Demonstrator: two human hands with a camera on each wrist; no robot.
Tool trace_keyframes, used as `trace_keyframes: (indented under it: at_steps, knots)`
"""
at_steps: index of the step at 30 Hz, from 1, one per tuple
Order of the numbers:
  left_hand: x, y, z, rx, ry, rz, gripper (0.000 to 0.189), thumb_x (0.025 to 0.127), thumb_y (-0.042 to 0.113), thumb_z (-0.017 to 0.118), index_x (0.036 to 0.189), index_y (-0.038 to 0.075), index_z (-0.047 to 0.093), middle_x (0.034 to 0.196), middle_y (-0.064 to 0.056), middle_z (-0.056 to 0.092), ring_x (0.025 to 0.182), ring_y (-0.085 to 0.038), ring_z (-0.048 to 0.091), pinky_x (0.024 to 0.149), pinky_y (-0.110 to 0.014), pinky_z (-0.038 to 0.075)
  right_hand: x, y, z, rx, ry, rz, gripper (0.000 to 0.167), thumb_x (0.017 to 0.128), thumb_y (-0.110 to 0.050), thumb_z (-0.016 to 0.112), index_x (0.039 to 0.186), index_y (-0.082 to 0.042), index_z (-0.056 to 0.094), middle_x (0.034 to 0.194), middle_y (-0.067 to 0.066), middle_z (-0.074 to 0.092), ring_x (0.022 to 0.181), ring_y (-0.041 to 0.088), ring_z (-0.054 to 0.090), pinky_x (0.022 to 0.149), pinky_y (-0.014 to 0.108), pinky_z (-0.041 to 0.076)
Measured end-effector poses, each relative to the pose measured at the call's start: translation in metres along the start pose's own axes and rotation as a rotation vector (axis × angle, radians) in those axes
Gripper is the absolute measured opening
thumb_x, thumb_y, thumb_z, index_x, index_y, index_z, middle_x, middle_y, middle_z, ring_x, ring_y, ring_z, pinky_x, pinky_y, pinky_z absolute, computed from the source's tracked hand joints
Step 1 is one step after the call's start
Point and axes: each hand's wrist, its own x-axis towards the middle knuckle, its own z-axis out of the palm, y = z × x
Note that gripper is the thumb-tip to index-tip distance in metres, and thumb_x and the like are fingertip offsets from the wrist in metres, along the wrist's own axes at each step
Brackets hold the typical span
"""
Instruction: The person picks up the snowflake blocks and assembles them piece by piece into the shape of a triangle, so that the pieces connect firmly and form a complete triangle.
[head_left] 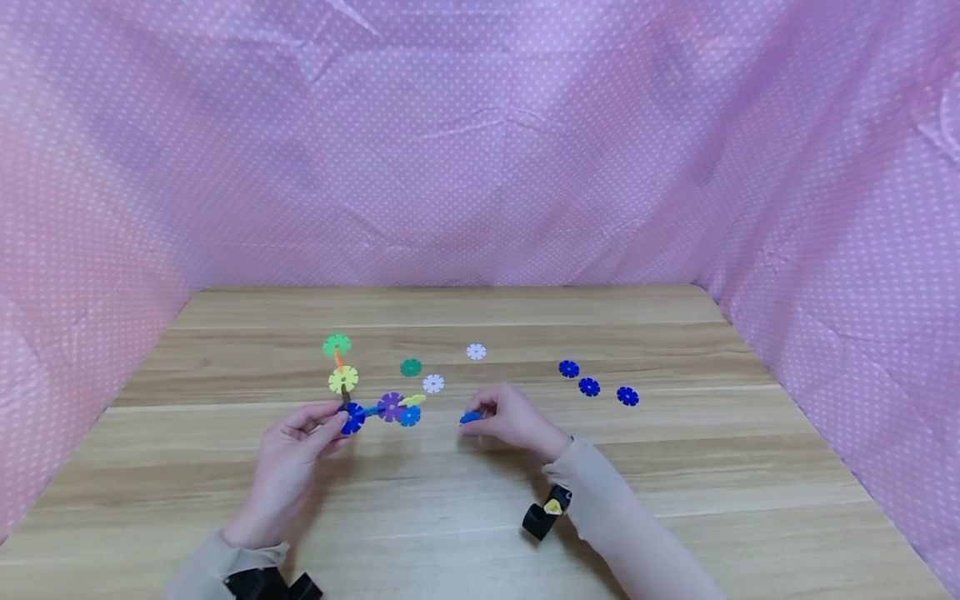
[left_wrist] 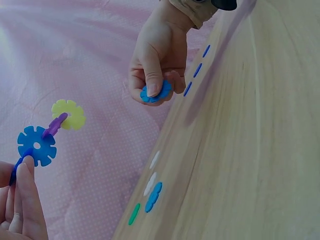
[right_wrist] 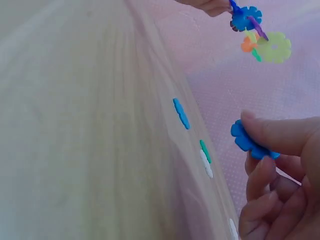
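Note:
My left hand [head_left: 292, 450] pinches a dark blue notched plastic disc [head_left: 352, 419] within a chain of interlocked flower-shaped discs. From it, one branch runs through a brown disc and a yellow disc [head_left: 343, 379] to an orange one and a green disc [head_left: 337, 344]. The other branch goes right through a blue disc [left_wrist: 37, 146] and a purple disc [head_left: 390, 407] to a pale yellow disc [left_wrist: 69, 114]. In the right wrist view this chain hangs above the table. My right hand [head_left: 517, 421] pinches a loose blue disc [right_wrist: 248, 142] between thumb and fingers, apart from the chain.
Flat on the wooden table [head_left: 420, 517] lie a blue disc [head_left: 408, 416], a green disc [head_left: 410, 367] and two white discs [head_left: 433, 383]. Farther right are three dark blue discs [head_left: 589, 387]. A pink dotted cloth [head_left: 480, 167] surrounds the back and sides.

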Motion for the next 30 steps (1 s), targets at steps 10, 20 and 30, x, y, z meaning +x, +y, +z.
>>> trace_keyframes:
  at_steps: [10,20,30]
  knots:
    - [-0.002,-0.005,0.019,0.041,-0.050,-0.026,0.030,0.086,-0.004,0.062,0.087,0.025,0.070,0.087,0.010,0.071,0.074,-0.005,0.067,0.073,-0.021,0.057,-0.019,-0.001,0.000,0.307,-0.002,0.056,0.015,0.092,-0.011,0.061,0.097,0.003,0.066,0.087,0.020,0.067,0.071,0.011,0.061,0.072,0.027,0.057]
    - [-0.001,-0.004,0.035,0.071,-0.073,-0.037,0.027,0.087,-0.005,0.060,0.091,0.021,0.069,0.087,0.006,0.070,0.075,-0.006,0.067,0.077,-0.024,0.057,-0.031,-0.012,-0.009,0.406,0.155,0.036,0.032,0.094,-0.011,0.059,0.121,0.007,0.055,0.082,0.018,0.068,0.064,0.009,0.060,0.067,0.031,0.058]
    - [-0.001,-0.007,0.045,0.061,-0.086,-0.030,0.022,0.086,-0.006,0.061,0.095,0.012,0.068,0.087,0.005,0.070,0.075,-0.008,0.067,0.075,-0.024,0.057,-0.035,-0.012,-0.013,0.424,0.255,-0.034,0.020,0.093,-0.006,0.058,0.109,0.005,0.058,0.070,-0.001,0.066,0.057,0.007,0.059,0.057,0.021,0.053]
